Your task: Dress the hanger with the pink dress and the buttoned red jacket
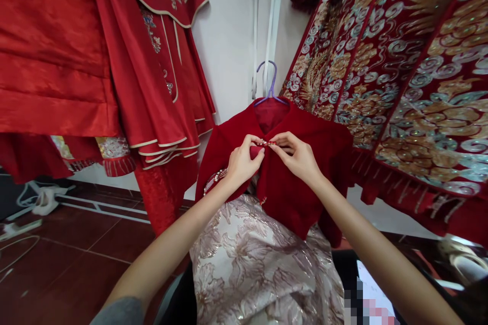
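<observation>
A short dark red jacket hangs in front of me on a purple hanger. At its front opening, just under the neckline, both hands meet at a small beaded clasp. My left hand pinches the clasp's left end between thumb and forefinger. From the other side my right hand pinches the right end, with its remaining fingers curled. Another beaded trim shows at the jacket's left side. Below the jacket spreads a shiny silver-pink floral brocade garment. The fingers partly hide the clasp.
Red satin garments hang on the left, and a heavily embroidered red-and-gold garment with fringe hangs on the right. White straps run down to the hanger. A white metal rack base stands on the dark tiled floor. Shoes lie at right.
</observation>
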A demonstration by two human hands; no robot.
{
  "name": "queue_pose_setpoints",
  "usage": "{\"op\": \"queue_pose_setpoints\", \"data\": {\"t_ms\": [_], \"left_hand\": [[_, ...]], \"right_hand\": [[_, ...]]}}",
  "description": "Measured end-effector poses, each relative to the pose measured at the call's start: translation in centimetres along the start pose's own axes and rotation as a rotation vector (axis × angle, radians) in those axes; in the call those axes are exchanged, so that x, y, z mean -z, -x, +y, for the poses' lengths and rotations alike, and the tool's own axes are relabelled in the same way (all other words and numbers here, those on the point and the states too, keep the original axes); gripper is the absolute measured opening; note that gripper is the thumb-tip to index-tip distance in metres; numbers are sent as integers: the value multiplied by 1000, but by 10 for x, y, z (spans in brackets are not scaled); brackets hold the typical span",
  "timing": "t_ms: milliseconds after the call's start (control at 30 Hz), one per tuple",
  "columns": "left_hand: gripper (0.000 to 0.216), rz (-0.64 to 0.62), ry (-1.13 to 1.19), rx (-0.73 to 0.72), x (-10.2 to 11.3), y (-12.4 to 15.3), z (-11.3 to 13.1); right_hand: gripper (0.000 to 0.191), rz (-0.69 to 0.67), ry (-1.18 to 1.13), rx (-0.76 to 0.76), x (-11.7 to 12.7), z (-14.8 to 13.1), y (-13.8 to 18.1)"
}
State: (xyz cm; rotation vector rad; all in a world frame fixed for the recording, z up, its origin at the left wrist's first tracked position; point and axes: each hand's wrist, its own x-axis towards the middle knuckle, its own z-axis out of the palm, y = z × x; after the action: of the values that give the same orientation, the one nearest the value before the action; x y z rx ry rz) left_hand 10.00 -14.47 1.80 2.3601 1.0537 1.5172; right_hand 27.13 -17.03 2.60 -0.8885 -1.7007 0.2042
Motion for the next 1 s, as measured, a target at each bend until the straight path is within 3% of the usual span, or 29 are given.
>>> {"op": "queue_pose_setpoints", "data": {"t_ms": [133,433,767,1000], "left_hand": [[14,-65,14,23,0,-6,0],[27,-146,-47,103,-3,-10,1],[17,-142,-86,-21,6,-20,-1],[10,-188,-281,-170,13,-26,9]], "right_hand": [[16,-15,30,5,1,0,-2],[14,-20,59,13,0,2,-3],[15,-40,103,32,1,2,-2],[17,-31,116,45,2,0,-4]]}}
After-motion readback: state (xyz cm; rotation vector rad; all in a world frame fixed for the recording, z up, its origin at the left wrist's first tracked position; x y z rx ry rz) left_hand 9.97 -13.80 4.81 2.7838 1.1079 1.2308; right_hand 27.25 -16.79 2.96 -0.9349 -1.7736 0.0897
